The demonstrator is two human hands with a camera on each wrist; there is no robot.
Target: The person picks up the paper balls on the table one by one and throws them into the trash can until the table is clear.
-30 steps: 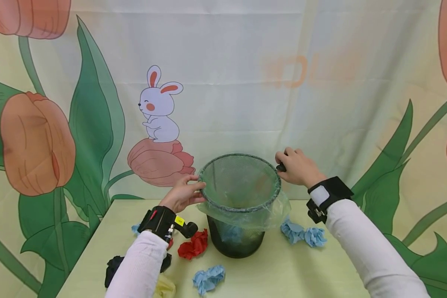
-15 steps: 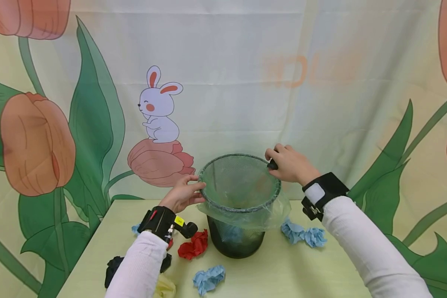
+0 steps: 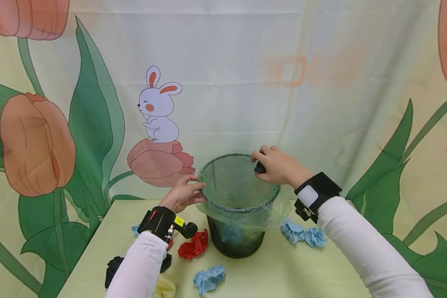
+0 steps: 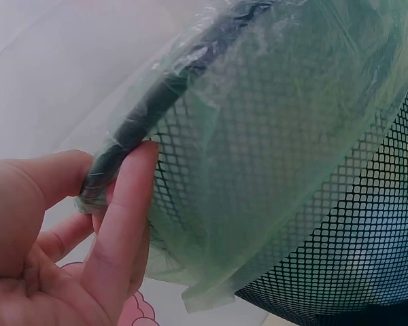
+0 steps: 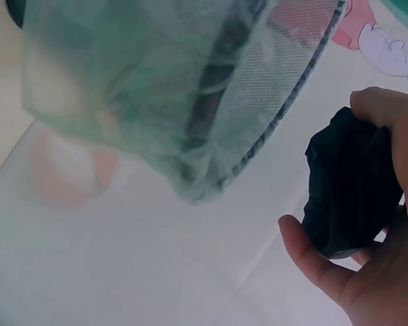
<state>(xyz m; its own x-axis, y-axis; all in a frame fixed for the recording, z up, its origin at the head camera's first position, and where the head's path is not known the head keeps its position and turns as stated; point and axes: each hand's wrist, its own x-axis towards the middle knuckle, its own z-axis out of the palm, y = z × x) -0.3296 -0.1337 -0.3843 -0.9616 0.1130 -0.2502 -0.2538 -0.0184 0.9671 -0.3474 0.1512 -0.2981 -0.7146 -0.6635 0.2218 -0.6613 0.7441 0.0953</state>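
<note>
A black mesh wastebasket (image 3: 236, 244) stands on the table, lined with a thin green plastic bag (image 3: 246, 221) folded over its rim. My left hand (image 3: 182, 194) pinches that rim at the left; in the left wrist view, thumb and fingers (image 4: 126, 217) lie on both sides of it. Over the right back part of the opening, my right hand (image 3: 279, 165) grips a crumpled black paper ball (image 5: 350, 183). The ball is apart from the rim in the right wrist view. Something blue shows through the mesh low in the basket.
Blue crumpled paper (image 3: 303, 234) lies right of the basket, and another blue piece (image 3: 208, 279) in front. Red crumpled paper (image 3: 193, 245) is left of it. Black paper (image 3: 113, 269) and a yellow piece (image 3: 165, 286) lie near my left sleeve. A printed curtain (image 3: 223, 82) hangs behind the table.
My right hand has moved left with the black paper ball, from beside the basket's right rim to over its opening. The left hand has stayed on the rim.
</note>
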